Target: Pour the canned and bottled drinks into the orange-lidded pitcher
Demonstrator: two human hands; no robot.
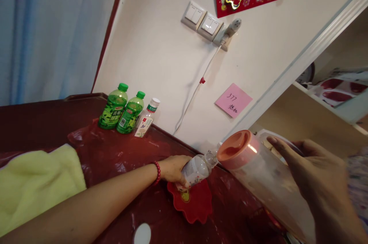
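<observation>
My left hand (174, 169), with a red bead bracelet on its wrist, is wrapped round a clear plastic bottle (198, 169). The bottle has no cap and tilts toward the right, above a red scalloped dish (195, 202). My right hand (319, 175) grips the handle of a translucent pitcher (267, 175) with an orange lid. The pitcher is tipped to the left, its lid end close to the bottle's mouth. I cannot tell whether the two touch or whether liquid is flowing. A white bottle cap (142, 233) lies on the table near the bottom edge.
Two green drink bottles (113, 108) and a white-capped bottle (147, 117) stand against the wall on the dark red table (115, 163). A yellow cloth (40, 182) lies at left. A white cord (198, 89) hangs from the wall socket. Shelves (330, 108) are at right.
</observation>
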